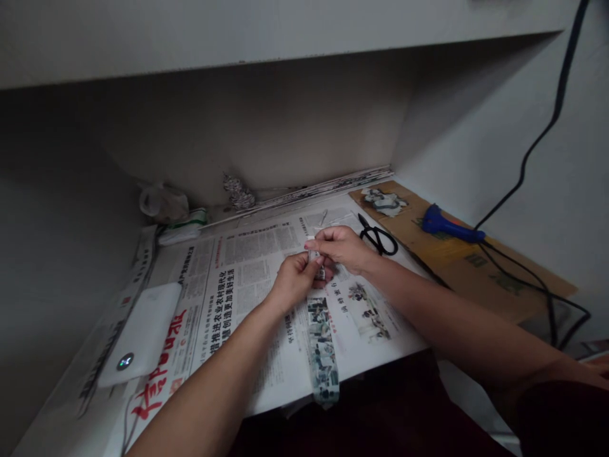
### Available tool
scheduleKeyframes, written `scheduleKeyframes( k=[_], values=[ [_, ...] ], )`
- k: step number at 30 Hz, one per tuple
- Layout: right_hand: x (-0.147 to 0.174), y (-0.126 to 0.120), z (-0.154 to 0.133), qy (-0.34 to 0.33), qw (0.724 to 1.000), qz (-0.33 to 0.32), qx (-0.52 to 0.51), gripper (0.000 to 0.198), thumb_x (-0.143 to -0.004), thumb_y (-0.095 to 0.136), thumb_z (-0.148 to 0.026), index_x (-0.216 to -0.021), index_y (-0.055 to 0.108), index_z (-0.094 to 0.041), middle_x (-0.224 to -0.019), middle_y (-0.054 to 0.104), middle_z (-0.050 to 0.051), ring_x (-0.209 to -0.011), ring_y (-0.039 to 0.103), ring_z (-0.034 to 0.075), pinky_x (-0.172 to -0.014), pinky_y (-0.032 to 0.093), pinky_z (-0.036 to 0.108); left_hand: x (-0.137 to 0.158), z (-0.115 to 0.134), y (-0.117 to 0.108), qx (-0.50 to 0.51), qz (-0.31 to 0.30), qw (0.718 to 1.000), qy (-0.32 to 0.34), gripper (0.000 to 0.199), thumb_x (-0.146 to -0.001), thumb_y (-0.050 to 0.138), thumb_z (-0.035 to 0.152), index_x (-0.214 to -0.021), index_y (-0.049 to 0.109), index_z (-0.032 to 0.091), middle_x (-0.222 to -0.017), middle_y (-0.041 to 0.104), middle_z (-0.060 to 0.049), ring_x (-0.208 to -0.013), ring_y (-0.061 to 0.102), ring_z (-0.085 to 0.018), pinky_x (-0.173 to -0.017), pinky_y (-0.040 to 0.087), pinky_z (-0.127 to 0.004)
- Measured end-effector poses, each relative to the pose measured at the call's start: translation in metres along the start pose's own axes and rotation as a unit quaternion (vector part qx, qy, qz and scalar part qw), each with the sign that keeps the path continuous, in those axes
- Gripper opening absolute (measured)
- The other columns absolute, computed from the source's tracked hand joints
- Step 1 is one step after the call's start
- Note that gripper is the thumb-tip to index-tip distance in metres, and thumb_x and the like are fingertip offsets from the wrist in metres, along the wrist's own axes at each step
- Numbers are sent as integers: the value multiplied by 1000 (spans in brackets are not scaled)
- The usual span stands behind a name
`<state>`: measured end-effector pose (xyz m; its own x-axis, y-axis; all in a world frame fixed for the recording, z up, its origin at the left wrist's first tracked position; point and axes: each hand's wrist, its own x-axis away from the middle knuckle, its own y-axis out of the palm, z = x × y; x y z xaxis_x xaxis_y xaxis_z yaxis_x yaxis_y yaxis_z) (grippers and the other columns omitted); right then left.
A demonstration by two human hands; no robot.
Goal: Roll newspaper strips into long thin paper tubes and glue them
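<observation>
Over the spread newspaper (252,254), my left hand (294,279) and my right hand (346,247) meet, both closed. Between the fingertips they pinch a printed newspaper strip (323,349), whose upper part looks folded or rolled; the fingers partly hide it. Its long lower end runs down toward me and past the table's front edge. A thin pale point (324,217) shows just beyond my fingers; I cannot tell if it belongs to the strip. Just right of my right hand lie black-handled scissors (379,238).
A blue glue gun (450,227) with a black cord (523,158) rests on cardboard (476,270), near a crumpled cloth (384,202). Thin paper sticks (328,188) line the back wall by a woven paper piece (238,192). At left are a white power bank (143,333) and a plastic bag (164,203).
</observation>
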<state>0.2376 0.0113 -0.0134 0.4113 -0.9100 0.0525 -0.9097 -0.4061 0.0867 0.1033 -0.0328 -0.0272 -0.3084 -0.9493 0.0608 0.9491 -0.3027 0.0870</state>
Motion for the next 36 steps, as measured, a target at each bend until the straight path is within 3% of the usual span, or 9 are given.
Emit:
scheduleKeyframes(
  k=[10,18,24,32,36],
  values=[
    [2,4,-2,14,1000,16,-14,39,-66,74,-45,-69,45,-20,-41,51,-7,-28,48,11,-26,36,20,0,-7,-2,-84,26,996,12,42,-76,59,52,-84,67,11,-78,69,-11,-66,63,-16,-62,51,-27],
    [3,-10,-11,2,992,-124,33,32,-77,66,-41,-90,66,-12,-49,56,-3,-37,49,6,-32,30,15,1,0,-3,-29,-19,999,-9,40,-78,58,49,-89,68,12,-79,68,-9,-70,63,-15,-61,50,-24],
    [2,-8,-6,-2,996,-88,17,30,-73,68,-42,-79,64,-13,-45,54,-4,-32,47,7,-29,31,16,0,-3,0,-5,-21,1000,-4,43,-75,62,50,-89,68,10,-78,68,-10,-69,62,-15,-63,52,-26],
    [3,0,-4,9,1000,-28,-5,34,-66,74,-41,-67,51,-18,-43,54,-5,-30,50,11,-27,35,18,2,-2,1,-74,11,997,24,43,-77,58,53,-81,66,11,-75,68,-10,-67,63,-16,-63,53,-28],
    [7,0,-10,-3,998,-62,-1,30,-71,71,-42,-71,55,-16,-44,53,-6,-30,48,9,-28,33,18,2,1,-1,-44,-5,999,5,44,-76,58,54,-82,68,11,-76,68,-10,-69,63,-17,-62,52,-27]
  ],
)
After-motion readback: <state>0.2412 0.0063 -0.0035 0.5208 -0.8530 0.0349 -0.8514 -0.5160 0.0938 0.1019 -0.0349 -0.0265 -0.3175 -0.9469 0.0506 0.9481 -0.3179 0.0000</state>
